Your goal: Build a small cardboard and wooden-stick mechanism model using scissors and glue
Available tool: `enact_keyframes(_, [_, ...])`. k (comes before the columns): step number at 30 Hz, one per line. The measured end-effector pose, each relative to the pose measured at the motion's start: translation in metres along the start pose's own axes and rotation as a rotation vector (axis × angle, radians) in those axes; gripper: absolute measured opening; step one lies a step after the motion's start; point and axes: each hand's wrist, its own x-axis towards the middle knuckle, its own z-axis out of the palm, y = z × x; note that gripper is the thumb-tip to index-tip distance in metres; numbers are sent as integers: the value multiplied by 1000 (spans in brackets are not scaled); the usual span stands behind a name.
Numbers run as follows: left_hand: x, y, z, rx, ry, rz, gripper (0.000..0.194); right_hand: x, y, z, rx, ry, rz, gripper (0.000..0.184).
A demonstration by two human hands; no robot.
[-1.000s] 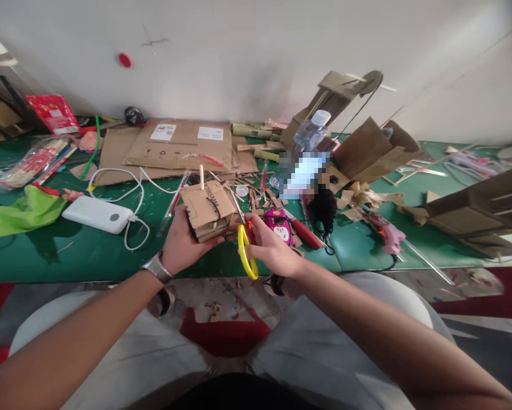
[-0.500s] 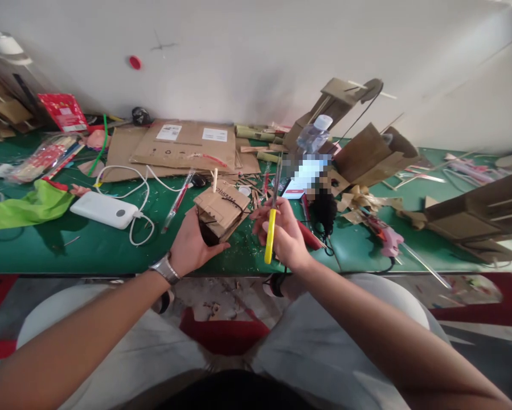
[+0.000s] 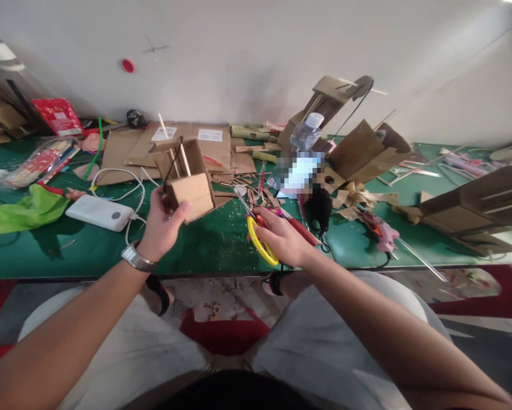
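Cardboard box, probably light, crushable, best held by its walls; left hand half-curled around one side, right hand closed on scissors.

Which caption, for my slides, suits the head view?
At a green table: left hand holding brown cardboard box, right hand holding yellow-handled metal scissors.

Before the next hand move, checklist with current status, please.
1. Left hand gripping cardboard box: ok.
2. Right hand holding yellow-handled scissors: ok.
3. Scissor blades away from left-hand fingers: ok, visible gap.
4. Scissor blades fully closed: cannot tell, too small.
5. Green table free of loose bits between hands: not ok, small scraps scattered.
6. Pink glue gun apart from right hand: ok.
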Motion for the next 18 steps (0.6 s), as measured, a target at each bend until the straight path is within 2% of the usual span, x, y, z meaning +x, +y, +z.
enact_keyframes(3, [11, 2, -5, -80, 101, -32, 66, -4, -11, -4, -158, -54, 24, 43])
enact_keyframes(8, [22, 3, -8, -188, 206, -1, 48, -12, -20, -17, -338, -185, -154, 45])
enact_keyframes(10, [23, 6, -6, -225, 207, 14, 45, -14, -20, -19, -403, -239, -194, 44])
enact_keyframes(13, [22, 15, -1, -304, 176, 6, 47, -14, -19, -12, -498, -297, -166, 43])
enact_keyframes(18, [19, 32, 8, -399, 94, -43, 52, -6, -14, 15, -669, -239, -142, 61])
